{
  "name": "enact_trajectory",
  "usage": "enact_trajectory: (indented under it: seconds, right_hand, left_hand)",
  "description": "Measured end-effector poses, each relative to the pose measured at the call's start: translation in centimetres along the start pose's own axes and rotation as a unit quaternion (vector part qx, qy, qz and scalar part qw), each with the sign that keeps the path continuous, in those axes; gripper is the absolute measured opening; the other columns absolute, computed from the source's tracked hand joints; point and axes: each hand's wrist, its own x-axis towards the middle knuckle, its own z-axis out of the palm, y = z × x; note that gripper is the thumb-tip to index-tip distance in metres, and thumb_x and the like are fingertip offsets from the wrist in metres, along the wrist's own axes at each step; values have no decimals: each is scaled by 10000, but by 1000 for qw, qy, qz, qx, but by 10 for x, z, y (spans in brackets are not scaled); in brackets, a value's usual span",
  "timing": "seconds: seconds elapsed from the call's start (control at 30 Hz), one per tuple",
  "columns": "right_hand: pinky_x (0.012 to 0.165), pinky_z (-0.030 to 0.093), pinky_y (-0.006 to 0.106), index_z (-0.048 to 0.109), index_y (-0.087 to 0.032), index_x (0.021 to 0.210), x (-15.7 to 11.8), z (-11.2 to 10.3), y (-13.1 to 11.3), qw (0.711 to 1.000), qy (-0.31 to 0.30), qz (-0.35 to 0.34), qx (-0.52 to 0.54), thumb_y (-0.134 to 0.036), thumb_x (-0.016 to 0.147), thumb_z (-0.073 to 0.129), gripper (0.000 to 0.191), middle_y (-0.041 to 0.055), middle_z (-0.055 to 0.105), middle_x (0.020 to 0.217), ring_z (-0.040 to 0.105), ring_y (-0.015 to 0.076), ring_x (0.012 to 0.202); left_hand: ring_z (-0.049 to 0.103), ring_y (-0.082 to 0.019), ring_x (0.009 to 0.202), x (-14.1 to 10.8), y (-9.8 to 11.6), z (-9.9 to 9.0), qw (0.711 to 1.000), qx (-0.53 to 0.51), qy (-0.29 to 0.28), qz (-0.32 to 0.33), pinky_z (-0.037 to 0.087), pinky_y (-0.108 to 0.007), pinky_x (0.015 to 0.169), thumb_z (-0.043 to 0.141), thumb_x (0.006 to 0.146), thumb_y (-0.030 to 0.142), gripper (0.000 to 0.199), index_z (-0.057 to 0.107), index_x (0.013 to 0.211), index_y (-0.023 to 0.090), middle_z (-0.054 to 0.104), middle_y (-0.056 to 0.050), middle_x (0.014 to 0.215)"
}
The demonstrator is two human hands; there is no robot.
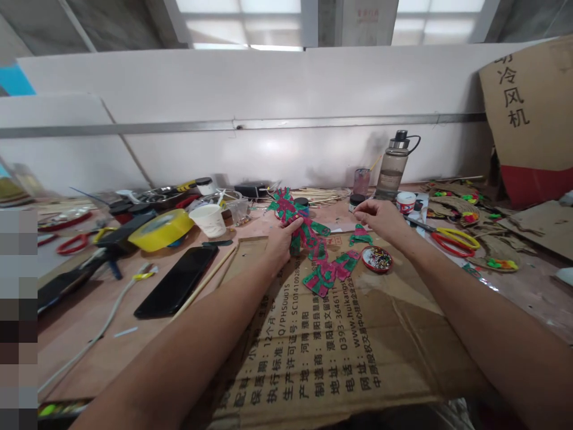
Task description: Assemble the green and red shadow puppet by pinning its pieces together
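Note:
My left hand [283, 243] is closed around the upper part of a pink and green painted jointed cut-out figure [319, 280], with the thumb on top. Its linked pieces hang down to the right over a flattened cardboard sheet [403, 340] with black printing. To the right, my right hand [379, 215] is raised with fingertips pinched together; anything between them is too small to make out. Below it lies a loose pink and green piece [359, 235]. A small red-rimmed dish [376, 272] of tiny multicoloured bits sits on the cardboard, close to the figure's lower pieces.
At the left lie a black phone [176, 283], a yellow tape roll [163, 230] and a white cup [208, 221]. Scissors with red and yellow handles [457, 240] rest at the right. A water bottle [390, 173] stands behind, near thin wooden sticks [324, 196].

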Motion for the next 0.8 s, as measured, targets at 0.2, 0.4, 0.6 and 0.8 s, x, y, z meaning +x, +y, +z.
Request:
enact_trajectory:
  seconds: [0.2,0.4,0.6,0.8]
  right_hand:
    - [615,435,263,690,-200,791,-25,-25,18,978,-181,-11,-100,-279,757,621,111,12,710,747,624,180,697]
    - [669,447,279,713,-206,811,-40,-39,22,967,-208,-4,-149,-236,751,607,126,19,726,807,641,197,745]
    - [637,452,277,714,-227,743,-42,-33,5,964,-223,-3,-146,-191,707,630,99,17,727,747,646,200,691]
    - [619,434,248,737,-228,778,-46,-27,4,956,-237,-13,-174,-116,676,620,191,16,738,809,644,193,723]
  left_hand:
    - [640,-158,488,3,-2,-1,1000,21,5,-21,563,-275,487,773,666,215,204,667,821,134,707,-35,644]
    - [652,-162,516,1,-2,-1,1000,11,-3,-5,570,-275,504,790,648,206,233,676,840,140,721,-39,707]
    - [653,-154,518,-1,-3,0,999,34,15,-12,581,-266,545,795,646,188,214,684,821,133,709,-36,669]
    - [642,-165,489,-2,0,2,997,71,-2,-6,575,-287,500,784,656,209,182,685,789,133,713,-43,672]
